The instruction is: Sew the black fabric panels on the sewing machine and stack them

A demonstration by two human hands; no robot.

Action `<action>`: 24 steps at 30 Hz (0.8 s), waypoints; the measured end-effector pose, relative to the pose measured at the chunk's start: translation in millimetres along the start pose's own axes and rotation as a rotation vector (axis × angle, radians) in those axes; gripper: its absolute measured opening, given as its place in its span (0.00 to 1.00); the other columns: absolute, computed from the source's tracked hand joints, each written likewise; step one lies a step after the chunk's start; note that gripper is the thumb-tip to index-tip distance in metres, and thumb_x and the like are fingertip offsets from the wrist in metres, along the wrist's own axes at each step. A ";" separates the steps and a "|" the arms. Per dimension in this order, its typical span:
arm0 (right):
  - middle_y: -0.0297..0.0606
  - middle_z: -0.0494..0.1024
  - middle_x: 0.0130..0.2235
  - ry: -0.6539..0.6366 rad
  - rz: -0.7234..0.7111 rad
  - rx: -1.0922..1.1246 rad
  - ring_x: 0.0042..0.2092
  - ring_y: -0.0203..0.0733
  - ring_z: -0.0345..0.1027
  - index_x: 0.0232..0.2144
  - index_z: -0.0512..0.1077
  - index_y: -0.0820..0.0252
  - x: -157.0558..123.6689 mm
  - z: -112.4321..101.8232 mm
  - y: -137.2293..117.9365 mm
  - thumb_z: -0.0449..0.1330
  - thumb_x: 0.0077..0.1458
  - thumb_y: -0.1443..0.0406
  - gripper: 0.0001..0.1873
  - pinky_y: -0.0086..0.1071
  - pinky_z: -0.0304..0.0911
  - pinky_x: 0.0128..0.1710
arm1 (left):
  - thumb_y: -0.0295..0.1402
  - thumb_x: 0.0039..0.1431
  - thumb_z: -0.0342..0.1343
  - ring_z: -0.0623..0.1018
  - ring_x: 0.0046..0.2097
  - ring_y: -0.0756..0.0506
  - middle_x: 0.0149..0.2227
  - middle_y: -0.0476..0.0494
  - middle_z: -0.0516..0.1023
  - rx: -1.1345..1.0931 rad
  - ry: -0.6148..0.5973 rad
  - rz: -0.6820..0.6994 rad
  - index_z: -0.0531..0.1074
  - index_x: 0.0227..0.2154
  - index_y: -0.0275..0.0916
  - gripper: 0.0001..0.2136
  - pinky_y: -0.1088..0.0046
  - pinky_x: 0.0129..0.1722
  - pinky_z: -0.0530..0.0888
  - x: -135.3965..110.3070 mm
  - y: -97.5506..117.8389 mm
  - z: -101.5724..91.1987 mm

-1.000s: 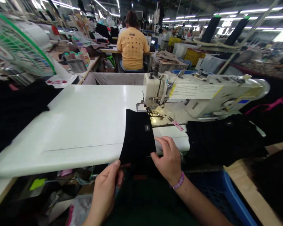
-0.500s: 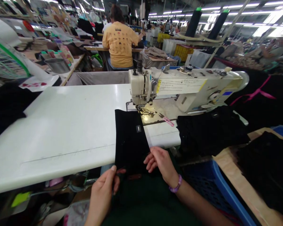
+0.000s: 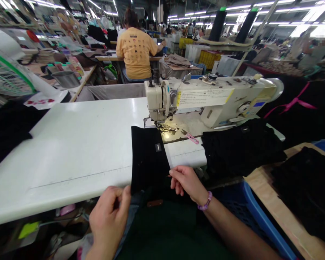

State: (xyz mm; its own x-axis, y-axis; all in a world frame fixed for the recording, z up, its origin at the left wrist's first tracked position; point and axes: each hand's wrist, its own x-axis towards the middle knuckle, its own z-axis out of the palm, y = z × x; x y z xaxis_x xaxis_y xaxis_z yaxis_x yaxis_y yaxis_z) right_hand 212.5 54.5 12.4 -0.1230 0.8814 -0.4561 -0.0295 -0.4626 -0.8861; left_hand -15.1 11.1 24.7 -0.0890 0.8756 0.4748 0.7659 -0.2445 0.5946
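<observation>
A black fabric piece [image 3: 146, 164] with a small dark label [image 3: 158, 147] lies flat over the table's front edge, its far end beside the sewing machine's needle area [image 3: 162, 127]. My left hand [image 3: 109, 213] is closed at its near left edge, thumb tip against the cloth; the other fingertips are hidden. On the right edge, my right hand [image 3: 186, 182] pinches the cloth between thumb and forefinger, the other fingers curled. Pink thread snips [image 3: 190, 137] rest on the machine bed, right of the fabric.
The sewing machine [image 3: 206, 94] stands across the white table [image 3: 83, 144]. Stacked black pieces [image 3: 241, 148] lie at the right, above a blue basket [image 3: 249, 202]. More black cloth [image 3: 308, 187] rests on brown paper. A fan [image 3: 11, 72] stands left; a person in yellow [image 3: 137, 50] sits ahead.
My left hand has shifted left and turned, its thumb now at the fabric's edge. The right hand has moved slightly up. The fabric lies nearly where it was; the view has shifted slightly.
</observation>
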 end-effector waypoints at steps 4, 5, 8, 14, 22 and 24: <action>0.30 0.72 0.16 -0.016 -0.009 -0.027 0.13 0.28 0.58 0.26 0.68 0.60 0.8 -1.4 -2.4 0.60 0.47 0.50 0.18 0.21 0.45 0.10 | 0.32 0.64 0.56 0.76 0.39 0.45 0.39 0.42 0.78 0.158 -0.153 0.511 0.74 0.45 0.39 0.08 0.68 0.39 0.72 16.2 25.2 26.2; 0.30 0.72 0.16 -0.019 -0.016 -0.033 0.13 0.29 0.58 0.25 0.68 0.60 1.2 -1.4 -2.7 0.60 0.48 0.50 0.18 0.21 0.45 0.11 | 0.31 0.65 0.56 0.76 0.40 0.43 0.40 0.41 0.78 0.210 -0.187 0.561 0.74 0.47 0.38 0.10 0.67 0.40 0.72 19.4 29.8 34.9; 0.30 0.72 0.17 -0.029 -0.040 -0.056 0.13 0.30 0.58 0.26 0.68 0.60 1.7 -1.9 -2.2 0.59 0.50 0.50 0.18 0.22 0.45 0.11 | 0.29 0.65 0.53 0.75 0.40 0.42 0.40 0.41 0.78 0.292 -0.244 0.616 0.74 0.44 0.37 0.08 0.64 0.37 0.71 27.2 35.6 55.1; 0.32 0.74 0.23 0.107 -0.338 -0.325 0.20 0.34 0.65 0.38 0.73 0.61 -5.9 -8.2 6.7 0.55 0.59 0.58 0.13 0.27 0.59 0.19 | 0.27 0.67 0.49 0.73 0.37 0.44 0.34 0.44 0.77 0.246 -0.256 0.615 0.74 0.37 0.38 0.08 0.66 0.36 0.68 34.6 30.1 63.0; 0.41 0.77 0.37 0.331 -1.247 -1.008 0.41 0.43 0.70 0.35 0.73 0.59 -5.3 -12.2 1.4 0.54 0.65 0.71 0.09 0.37 0.66 0.42 | 0.25 0.62 0.54 0.73 0.36 0.43 0.32 0.45 0.76 0.229 -0.436 0.514 0.75 0.32 0.40 0.06 0.65 0.35 0.68 52.7 42.6 50.7; 0.40 0.78 0.37 0.282 -1.305 -1.037 0.42 0.42 0.70 0.36 0.73 0.60 -3.7 -12.9 -1.2 0.53 0.66 0.71 0.10 0.38 0.65 0.45 | 0.24 0.58 0.56 0.75 0.42 0.43 0.38 0.45 0.78 0.125 -0.542 0.457 0.76 0.39 0.41 0.09 0.64 0.41 0.72 65.9 44.1 47.2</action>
State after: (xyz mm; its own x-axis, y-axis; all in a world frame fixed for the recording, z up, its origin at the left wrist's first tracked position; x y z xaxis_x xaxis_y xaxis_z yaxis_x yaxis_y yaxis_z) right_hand 225.8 53.0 14.1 -0.3724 0.6391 0.6730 0.6695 0.6872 -0.2820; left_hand 42.8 77.7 51.5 0.5615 0.7887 0.2503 0.7212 -0.6148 0.3193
